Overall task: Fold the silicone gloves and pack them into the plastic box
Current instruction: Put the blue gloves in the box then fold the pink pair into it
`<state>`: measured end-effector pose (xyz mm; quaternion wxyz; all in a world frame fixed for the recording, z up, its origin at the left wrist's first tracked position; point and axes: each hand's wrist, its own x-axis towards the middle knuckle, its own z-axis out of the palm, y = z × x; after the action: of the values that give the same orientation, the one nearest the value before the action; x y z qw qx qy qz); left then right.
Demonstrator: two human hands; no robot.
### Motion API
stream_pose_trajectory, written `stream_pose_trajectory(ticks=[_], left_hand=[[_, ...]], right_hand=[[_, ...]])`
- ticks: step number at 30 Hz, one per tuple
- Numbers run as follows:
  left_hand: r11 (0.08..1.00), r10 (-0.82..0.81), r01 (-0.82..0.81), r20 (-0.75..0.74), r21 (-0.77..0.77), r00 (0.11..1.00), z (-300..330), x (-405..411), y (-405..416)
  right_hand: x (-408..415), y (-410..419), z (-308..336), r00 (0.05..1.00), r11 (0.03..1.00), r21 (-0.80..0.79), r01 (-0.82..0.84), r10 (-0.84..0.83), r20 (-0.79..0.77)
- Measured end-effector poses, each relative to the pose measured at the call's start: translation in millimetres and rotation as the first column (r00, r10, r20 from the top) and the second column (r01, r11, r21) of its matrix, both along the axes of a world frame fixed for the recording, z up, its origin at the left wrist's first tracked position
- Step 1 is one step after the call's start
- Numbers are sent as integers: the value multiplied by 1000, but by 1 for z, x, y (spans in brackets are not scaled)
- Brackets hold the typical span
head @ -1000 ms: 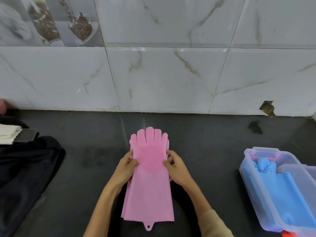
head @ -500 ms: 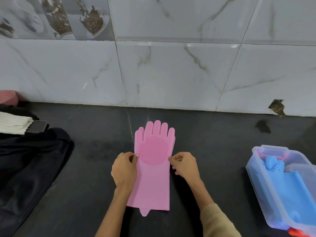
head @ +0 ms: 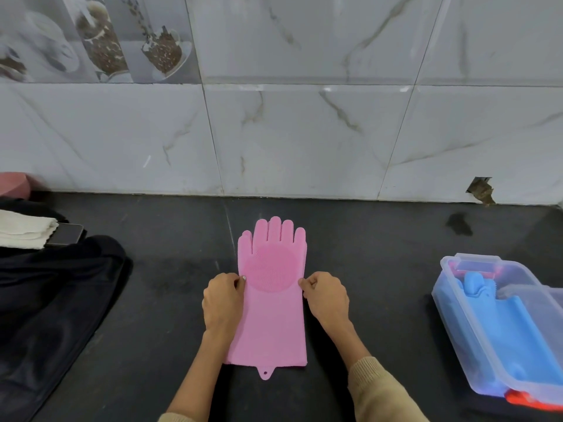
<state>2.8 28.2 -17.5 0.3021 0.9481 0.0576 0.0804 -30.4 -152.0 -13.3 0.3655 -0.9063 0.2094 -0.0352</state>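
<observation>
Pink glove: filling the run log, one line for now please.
pink glove flat | left hand, right hand pinch edges | box open

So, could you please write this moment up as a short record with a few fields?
surface: dark countertop below a marble-tiled wall
pink glove: flat, fingers toward the wall, bristle patch up
left hand: pinching the glove's left edge
right hand: pinching its right edge
plastic box: open, at right, blue glove inside
far left: dark cloth, white towel
fold: not yet made
</observation>
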Motion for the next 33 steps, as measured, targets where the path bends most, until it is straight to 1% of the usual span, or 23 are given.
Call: stream_pose_trajectory(ticks=[3, 7, 12, 14, 17, 19, 21, 22, 25, 28, 30, 33], left_hand=[[999, 28, -28, -3, -39, 1000, -3, -2, -1], [998, 44, -44, -7, -50, 999, -1, -1, -2], [999, 17, -19, -68, -32, 998, 5, -3, -4], [1000, -14, 14, -118, -1, 993, 8, -7, -8], [994, -102, 108, -193, 18, 976, 7, -19, -19], [983, -173, 183, -231, 22, 957, 4, -30, -28], [965, -237, 256, -238, 50, 942, 1, -39, -35], [958, -253, 276, -227, 75, 941, -1, -43, -37], [954, -243, 266, -163, 138, 956, -3, -50, -39], [955, -231, 247, -107, 165, 967, -5, -54, -39], [963, -221, 229, -65, 142, 973, -5, -56, -40], [976, -217, 214, 83, 42, 973, -5, -62, -39]], right_hand=[[2, 1, 0, 1000, 1000, -7, 11, -11, -2], [2, 0, 2, 999, 1000, 15, -11, 12, -35], [-2, 4, 10, 983, 989, -101, -107, 90, -158], [-6, 1, 15, 972, 982, -118, -146, 120, -204], [-21, -14, 20, 957, 983, -112, -144, 109, -268], [-34, -31, 23, 935, 986, -96, -138, 98, -340], [-46, -47, 26, 914, 988, -85, -132, 88, -397], [-51, -53, 26, 913, 989, -83, -122, 80, -400], [-61, -59, 17, 951, 995, -72, -62, 37, -308], [-64, -57, 10, 974, 996, -89, -11, -9, -226], [-65, -56, 7, 984, 994, -110, -1, -18, -177], [-68, -56, 2, 1000, 994, -105, 0, -1, -10]])
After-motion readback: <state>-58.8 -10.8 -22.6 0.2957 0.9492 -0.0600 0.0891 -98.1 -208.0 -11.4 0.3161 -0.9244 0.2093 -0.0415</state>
